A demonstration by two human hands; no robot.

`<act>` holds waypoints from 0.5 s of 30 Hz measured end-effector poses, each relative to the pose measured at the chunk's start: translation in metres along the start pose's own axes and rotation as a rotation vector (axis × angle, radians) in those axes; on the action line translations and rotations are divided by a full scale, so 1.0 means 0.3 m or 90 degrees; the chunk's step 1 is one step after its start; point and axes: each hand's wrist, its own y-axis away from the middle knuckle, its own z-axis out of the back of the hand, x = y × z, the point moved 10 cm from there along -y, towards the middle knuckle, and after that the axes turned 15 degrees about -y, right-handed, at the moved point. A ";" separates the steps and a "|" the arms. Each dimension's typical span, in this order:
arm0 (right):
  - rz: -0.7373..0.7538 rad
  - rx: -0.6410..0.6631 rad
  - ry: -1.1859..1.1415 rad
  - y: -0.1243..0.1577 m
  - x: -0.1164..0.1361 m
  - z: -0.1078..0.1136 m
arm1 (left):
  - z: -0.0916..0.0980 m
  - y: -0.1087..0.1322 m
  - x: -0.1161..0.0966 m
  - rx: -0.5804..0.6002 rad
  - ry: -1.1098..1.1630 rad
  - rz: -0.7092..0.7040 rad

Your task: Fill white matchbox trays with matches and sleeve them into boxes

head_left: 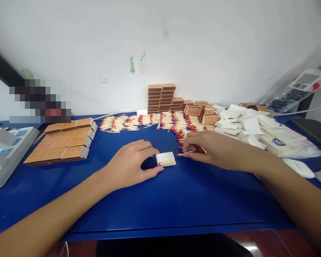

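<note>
A small white matchbox tray (pixel 166 157) lies on the blue table with a few red-tipped matches along its near side. My left hand (pixel 136 162) grips the tray's left end between thumb and forefinger. Just right of the tray, my right hand (pixel 200 148) pinches a match (pixel 179 154), its red head pointing left. Behind and beside the right hand spreads a long pile of loose matches (pixel 171 120), red heads and pale sticks mixed. Some of that pile is hidden by the right hand.
Closed matchboxes (pixel 60 142) stand in rows at left, beside a power strip (pixel 10 150). More matchboxes (pixel 160 98) are stacked against the wall. White empty trays (pixel 238 119) heap at right, near a tissue pack (pixel 286 141). The table's front edge (pixel 176 228) runs near me.
</note>
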 end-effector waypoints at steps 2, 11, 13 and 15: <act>0.037 -0.029 -0.011 -0.001 0.032 0.009 | -0.001 0.001 -0.004 -0.001 -0.015 -0.005; 0.122 -0.057 0.038 0.002 0.148 -0.089 | 0.006 -0.006 -0.035 -0.018 -0.039 -0.029; 0.124 -0.042 0.064 0.001 0.151 -0.112 | 0.006 -0.007 -0.040 -0.021 -0.039 -0.034; 0.128 -0.043 0.064 0.002 0.150 -0.113 | 0.006 -0.007 -0.042 -0.022 -0.035 -0.037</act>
